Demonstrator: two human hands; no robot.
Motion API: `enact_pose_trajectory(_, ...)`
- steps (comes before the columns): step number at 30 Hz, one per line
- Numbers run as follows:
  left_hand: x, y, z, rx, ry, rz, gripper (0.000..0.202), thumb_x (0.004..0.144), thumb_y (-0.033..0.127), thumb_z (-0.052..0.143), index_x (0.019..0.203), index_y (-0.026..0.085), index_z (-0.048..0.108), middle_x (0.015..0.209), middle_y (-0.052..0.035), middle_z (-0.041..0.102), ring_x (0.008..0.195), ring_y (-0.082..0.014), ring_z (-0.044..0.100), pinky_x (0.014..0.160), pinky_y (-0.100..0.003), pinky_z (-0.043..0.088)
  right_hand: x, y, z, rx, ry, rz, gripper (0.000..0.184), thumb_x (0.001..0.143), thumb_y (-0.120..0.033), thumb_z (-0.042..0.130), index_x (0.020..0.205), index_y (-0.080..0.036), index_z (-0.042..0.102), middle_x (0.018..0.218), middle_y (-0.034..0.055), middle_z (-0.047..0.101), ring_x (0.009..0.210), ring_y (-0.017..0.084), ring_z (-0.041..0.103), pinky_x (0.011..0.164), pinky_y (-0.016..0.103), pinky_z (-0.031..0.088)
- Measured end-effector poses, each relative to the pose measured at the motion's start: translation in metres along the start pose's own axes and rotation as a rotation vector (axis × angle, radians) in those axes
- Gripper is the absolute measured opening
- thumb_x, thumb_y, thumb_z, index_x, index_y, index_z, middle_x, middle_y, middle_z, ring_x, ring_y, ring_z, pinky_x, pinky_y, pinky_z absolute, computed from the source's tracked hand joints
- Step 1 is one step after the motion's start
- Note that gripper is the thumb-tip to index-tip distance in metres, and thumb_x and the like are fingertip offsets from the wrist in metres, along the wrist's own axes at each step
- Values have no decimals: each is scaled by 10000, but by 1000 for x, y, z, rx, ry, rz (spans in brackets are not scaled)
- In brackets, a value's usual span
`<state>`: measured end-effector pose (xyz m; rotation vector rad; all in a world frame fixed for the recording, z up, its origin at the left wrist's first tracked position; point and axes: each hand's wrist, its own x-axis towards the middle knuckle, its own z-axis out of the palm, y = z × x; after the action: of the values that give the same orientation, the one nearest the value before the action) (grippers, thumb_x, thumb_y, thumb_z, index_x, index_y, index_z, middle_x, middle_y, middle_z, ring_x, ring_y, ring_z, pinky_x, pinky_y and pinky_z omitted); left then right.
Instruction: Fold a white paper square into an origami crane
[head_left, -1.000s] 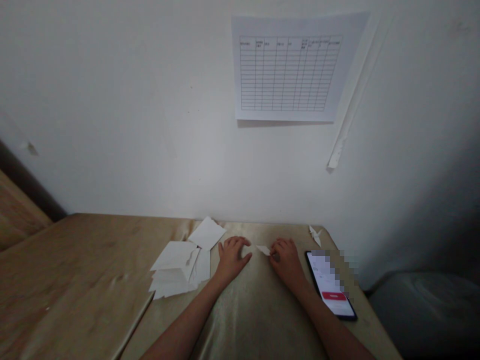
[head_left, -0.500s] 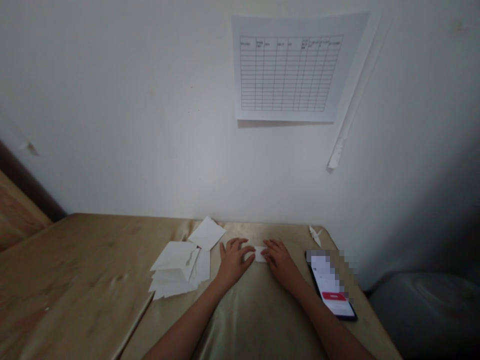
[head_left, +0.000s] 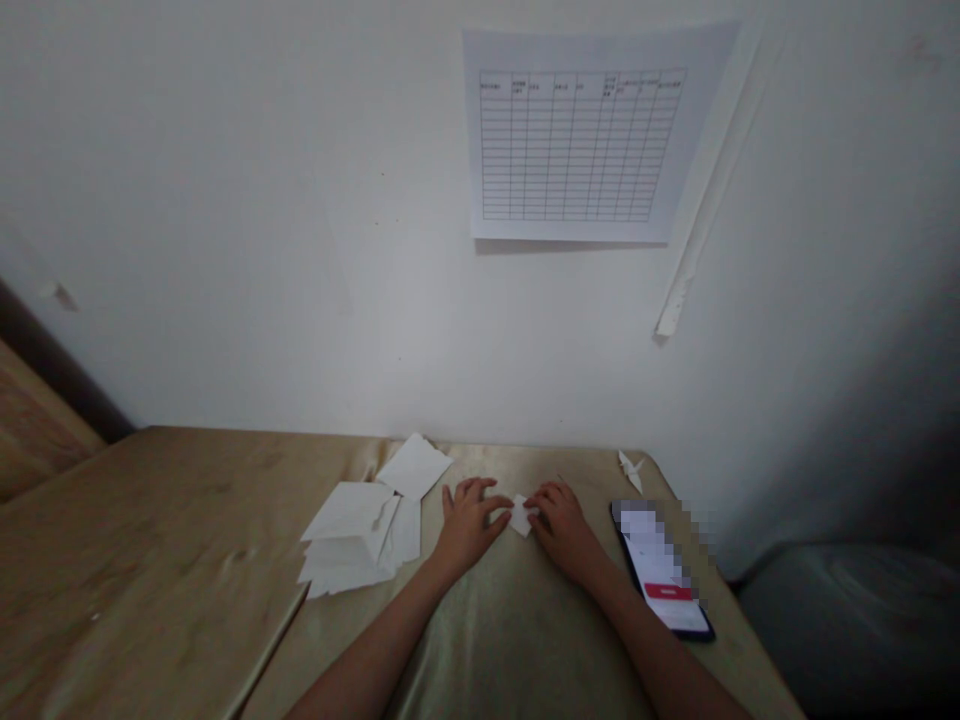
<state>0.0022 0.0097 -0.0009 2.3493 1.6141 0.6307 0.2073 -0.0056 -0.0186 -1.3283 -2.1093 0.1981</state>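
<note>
A small folded piece of white paper point(head_left: 520, 516) is held between my two hands, just above or on the gold-brown cloth point(head_left: 495, 640); I cannot tell which. My left hand point(head_left: 472, 520) pinches its left side between thumb and fingertips. On its right side, my right hand point(head_left: 559, 518) pinches it the same way. The fingers partly cover the paper's edges, and it sits turned with a corner toward me.
Left of my hands lies a stack of white paper sheets point(head_left: 349, 525), with a square sheet point(head_left: 415, 467) behind it. On the right are a phone point(head_left: 664, 580) with a lit screen and a small folded paper bird point(head_left: 631, 471). A printed table point(head_left: 581, 150) hangs on the wall.
The small folded paper has turned from lying square between my hands to standing cornerwise, its point toward me. Both hands have barely shifted.
</note>
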Motion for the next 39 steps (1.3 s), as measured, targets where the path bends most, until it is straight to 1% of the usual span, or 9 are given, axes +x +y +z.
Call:
enact_pose_trajectory(5, 0, 2, 1, -7, -16, 26, 208, 898, 386, 672, 1093, 406, 742, 1379, -22, 581, 1348, -312, 403, 1147, -718, 120, -1, -5, -3, -21, -15, 43, 184, 925, -193, 585, 1054, -221, 713, 1053, 74, 653, 1134, 241, 524, 1105, 468, 358)
enact_pose_trajectory(11, 0, 3, 2, 14, -44, 1, 154, 877, 385, 700, 1016, 402, 763, 1414, -13, 563, 1379, -333, 377, 1132, -744, 115, -1, -5, -3, -30, -33, 63, 191, 927, -210, 583, 1021, -261, 741, 1136, 80, 640, 1140, 256, 518, 1080, 473, 377)
enact_pose_trajectory(16, 1, 5, -2, 31, -71, -44, 237, 807, 420, 769, 1043, 429, 754, 1455, -7, 542, 1425, -367, 333, 1123, -768, 97, -2, -6, 1, -46, -39, 87, 148, 902, -232, 634, 988, -253, 752, 1159, 95, 627, 1133, 259, 530, 1052, 457, 399)
enact_pose_trajectory(20, 2, 8, -6, 26, -104, -66, 306, 748, 499, 801, 1041, 424, 754, 1469, -18, 533, 1449, -382, 309, 1128, -772, 67, -1, -7, 2, -49, -54, 104, 123, 880, -234, 669, 954, -271, 759, 1162, 82, 628, 1144, 256, 531, 1065, 456, 380)
enact_pose_trajectory(24, 2, 9, -6, 23, -110, -69, 367, 713, 519, 818, 1059, 423, 742, 1485, -19, 517, 1463, -385, 295, 1129, -775, 60, 0, -7, 0, -56, -55, 131, 99, 851, -237, 700, 925, -276, 754, 1158, 77, 628, 1165, 270, 525, 1088, 487, 346)
enact_pose_trajectory(29, 2, 7, -4, 27, -118, -56, 426, 688, 532, 829, 1085, 417, 725, 1492, -28, 507, 1462, -392, 294, 1125, -781, 48, -1, -3, -2, -29, -23, 165, 161, 813, -244, 726, 970, -278, 733, 1139, 72, 623, 1145, 265, 541, 1058, 454, 383)
enact_pose_trajectory(31, 2, 6, -3, 29, -122, -54, 430, 689, 535, 826, 1089, 416, 722, 1492, -27, 504, 1462, -396, 295, 1125, -783, 44, -1, 1, -1, -26, -15, 167, 174, 826, -239, 705, 997, -267, 726, 1139, 79, 623, 1137, 267, 546, 1034, 438, 405)
enact_pose_trajectory(35, 2, 7, -3, 36, -122, -55, 415, 693, 509, 830, 1082, 415, 721, 1498, -21, 499, 1461, -397, 298, 1124, -782, 45, -1, 10, 0, -64, 0, 136, 239, 904, -143, 546, 1025, -251, 722, 1117, 91, 639, 1110, 257, 557, 1020, 419, 414)
enact_pose_trajectory(39, 2, 6, -3, 34, -119, -52, 417, 692, 496, 834, 1084, 411, 722, 1497, -29, 499, 1459, -392, 300, 1126, -776, 48, -2, 13, 0, -93, -1, 135, 331, 904, -83, 472, 1018, -248, 734, 1118, 101, 648, 1092, 260, 564, 983, 407, 432)
